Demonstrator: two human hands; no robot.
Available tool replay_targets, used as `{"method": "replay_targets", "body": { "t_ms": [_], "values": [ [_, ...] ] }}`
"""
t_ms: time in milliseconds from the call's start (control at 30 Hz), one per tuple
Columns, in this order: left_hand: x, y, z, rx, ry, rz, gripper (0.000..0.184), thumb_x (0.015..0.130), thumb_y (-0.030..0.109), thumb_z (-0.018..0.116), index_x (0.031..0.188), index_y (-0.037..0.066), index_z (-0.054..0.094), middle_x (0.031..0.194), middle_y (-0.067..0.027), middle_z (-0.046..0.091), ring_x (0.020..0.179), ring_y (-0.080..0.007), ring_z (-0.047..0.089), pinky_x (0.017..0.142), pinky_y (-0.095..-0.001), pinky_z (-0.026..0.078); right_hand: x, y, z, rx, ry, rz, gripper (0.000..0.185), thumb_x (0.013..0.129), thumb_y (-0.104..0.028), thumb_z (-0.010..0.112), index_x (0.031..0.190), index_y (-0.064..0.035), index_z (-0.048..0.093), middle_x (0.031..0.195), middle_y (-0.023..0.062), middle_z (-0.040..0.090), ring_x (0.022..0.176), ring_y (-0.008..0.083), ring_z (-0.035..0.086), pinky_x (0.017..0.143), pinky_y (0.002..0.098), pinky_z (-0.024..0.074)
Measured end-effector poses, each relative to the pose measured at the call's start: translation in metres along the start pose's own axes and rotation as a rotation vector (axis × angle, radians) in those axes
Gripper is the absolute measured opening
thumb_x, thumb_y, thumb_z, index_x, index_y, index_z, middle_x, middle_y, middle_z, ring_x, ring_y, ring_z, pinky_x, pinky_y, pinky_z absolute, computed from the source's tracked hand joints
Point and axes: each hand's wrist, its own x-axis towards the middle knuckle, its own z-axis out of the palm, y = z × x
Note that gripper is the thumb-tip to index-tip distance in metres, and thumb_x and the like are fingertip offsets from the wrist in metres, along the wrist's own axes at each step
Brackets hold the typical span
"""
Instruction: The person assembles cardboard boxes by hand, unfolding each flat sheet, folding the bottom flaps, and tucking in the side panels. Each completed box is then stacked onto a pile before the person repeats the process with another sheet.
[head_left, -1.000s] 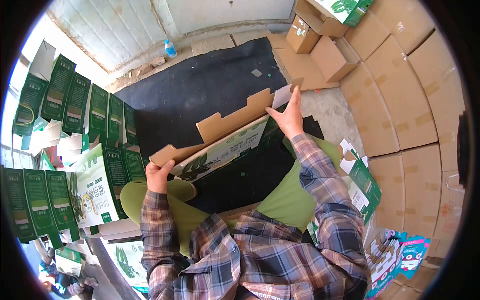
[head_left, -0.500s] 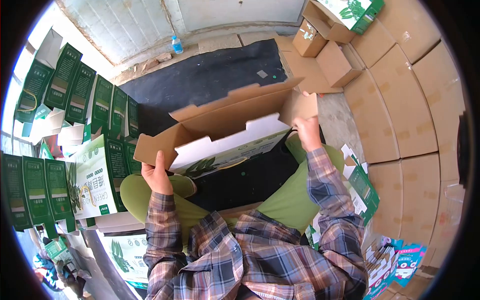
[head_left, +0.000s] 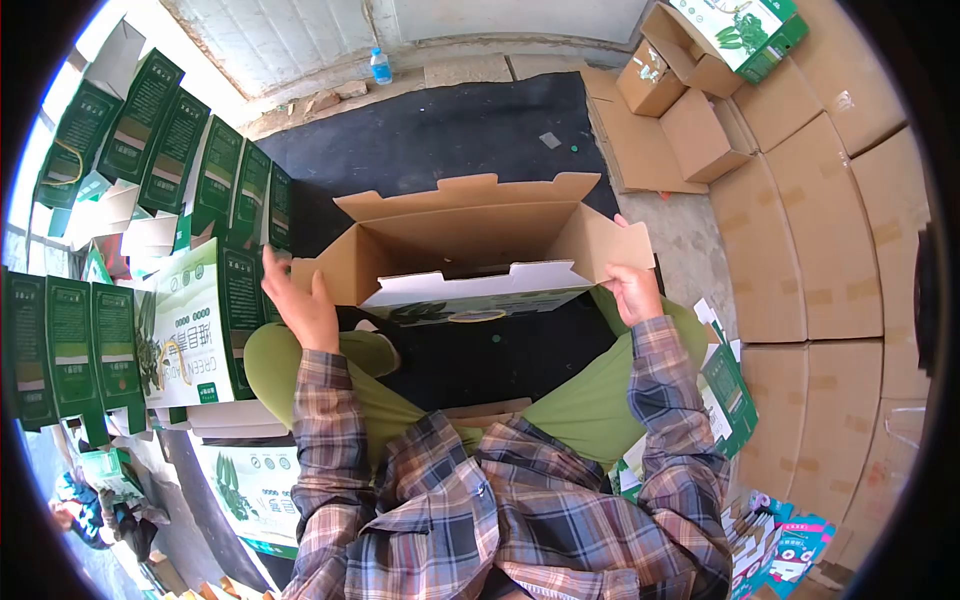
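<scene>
In front of me a cardboard box (head_left: 470, 235) stands open at the top, plain brown inside and printed green and white outside. Its end flaps spread outward, and a slotted white-edged flap runs along the near side. My right hand (head_left: 633, 292) pinches the right end flap between thumb and fingers. At the left end flap, my left hand (head_left: 303, 305) has its fingers apart, with the thumb beside the flap's edge; whether it touches the cardboard I cannot tell.
Green printed cartons (head_left: 215, 190) stand in rows on the left. Stacked brown boxes (head_left: 775, 390) form a wall on the right. Open brown cartons (head_left: 690, 130) lie at the back right. A water bottle (head_left: 380, 67) stands by the wall, beyond the black mat (head_left: 420, 135).
The box has levelled from its slant, its right end coming down towards me. My left hand has loosened from the left flap and spread its fingers; my right hand keeps hold.
</scene>
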Motion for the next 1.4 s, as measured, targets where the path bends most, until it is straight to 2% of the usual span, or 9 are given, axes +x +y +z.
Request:
{"method": "replay_targets", "body": {
  "t_ms": [100,267,467,600,833,1033,1100,1233,1400],
  "values": [
    [0.007,0.033,0.004,0.607,0.008,0.337,0.07,0.076,-0.002,0.056,0.14,0.013,0.033,0.136,-0.0113,0.038,0.129,-0.0305,0.032,0.105,-0.0488,0.025,-0.003,0.003,-0.002,0.035,-0.001,0.007,0.075,0.074,0.012,0.042,0.143,-0.0113,0.028,0.138,0.0089,0.039,0.123,0.0227,0.045,0.095,0.04,0.0452],
    [0.014,0.048,0.023,0.288,-0.206,0.58,0.08,0.069,0.001,0.068,0.14,0.013,0.034,0.139,-0.0087,0.037,0.132,-0.029,0.03,0.11,-0.0489,0.019,-0.014,0.003,-0.001,0.041,0.021,0.005,0.074,0.075,0.012,0.042,0.144,-0.0106,0.027,0.139,0.0079,0.039,0.121,0.0217,0.046,0.094,0.0386,0.0456],
    [0.009,0.03,0.026,-0.132,-0.533,0.652,0.018,0.066,0.001,0.071,0.083,0.007,0.068,0.077,-0.0061,0.056,0.08,-0.0261,0.056,0.068,-0.0356,0.047,-0.014,0.007,-0.011,0.098,0.03,0.039,0.071,0.075,0.011,0.047,0.142,-0.0092,0.032,0.134,0.0081,0.046,0.115,0.0199,0.051,0.092,0.0373,0.0467],
    [0.007,0.016,0.023,-0.063,-0.779,0.671,0.025,0.063,0.004,0.074,0.087,0.007,0.069,0.083,-0.0067,0.059,0.085,-0.0264,0.056,0.073,-0.0375,0.047,-0.008,0.027,-0.031,0.001,0.091,0.059,0.062,0.082,0.005,0.05,0.141,-0.0059,0.032,0.134,0.0099,0.047,0.114,0.0212,0.052,0.09,0.0384,0.0478],
    [0.008,0.021,0.018,0.016,-0.805,0.729,0.031,0.061,0.012,0.077,0.09,0.006,0.068,0.089,-0.0072,0.059,0.092,-0.0279,0.054,0.084,-0.0379,0.044,-0.014,0.007,0.005,-0.359,-0.288,-0.194,0.071,0.082,-0.027,0.071,0.139,-0.003,0.036,0.144,0.0114,0.035,0.131,0.0218,0.035,0.103,0.0337,0.0337],
    [0.003,0.015,0.013,0.074,-0.698,0.732,0.031,0.064,0.011,0.076,0.093,0.006,0.067,0.094,-0.0076,0.06,0.094,-0.0289,0.055,0.095,-0.0411,0.04,-0.007,0.011,0.006,-0.794,-0.356,-0.112,0.069,0.086,-0.056,0.053,0.127,-0.0001,0.052,0.151,0.0111,0.021,0.136,0.0271,0.027,0.107,0.0404,0.0275],
    [0.003,0.032,-0.006,0.032,-0.318,0.779,0.028,0.069,0.006,0.072,0.097,0.005,0.066,0.093,-0.0087,0.059,0.092,-0.0297,0.055,0.098,-0.0424,0.038,-0.009,0.008,0.008,-0.856,-0.372,-0.121,0.065,0.089,-0.052,0.052,0.128,0.0,0.05,0.151,0.012,0.022,0.136,0.0276,0.028,0.107,0.0406,0.0263],
    [-0.019,0.024,-0.026,-0.236,0.201,0.348,0.033,0.09,0.018,0.057,0.119,0.002,0.056,0.108,-0.0098,0.053,0.096,-0.0202,0.05,0.088,-0.0356,0.041,-0.008,0.011,0.005,-0.85,-0.381,-0.138,0.063,0.09,-0.049,0.051,0.128,0.0006,0.05,0.151,0.0126,0.022,0.135,0.0283,0.029,0.107,0.0403,0.0261],
    [-0.032,-0.01,-0.005,-0.785,-0.505,0.063,0.069,0.094,0.05,0.038,0.142,0.002,0.027,0.12,-0.0146,0.052,0.114,-0.024,0.048,0.101,-0.0357,0.033,-0.007,0.011,0.007,-0.838,-0.37,-0.139,0.061,0.091,-0.049,0.05,0.127,0.0006,0.051,0.15,0.0135,0.023,0.135,0.0291,0.029,0.107,0.0383,0.0266]
  ]
}}
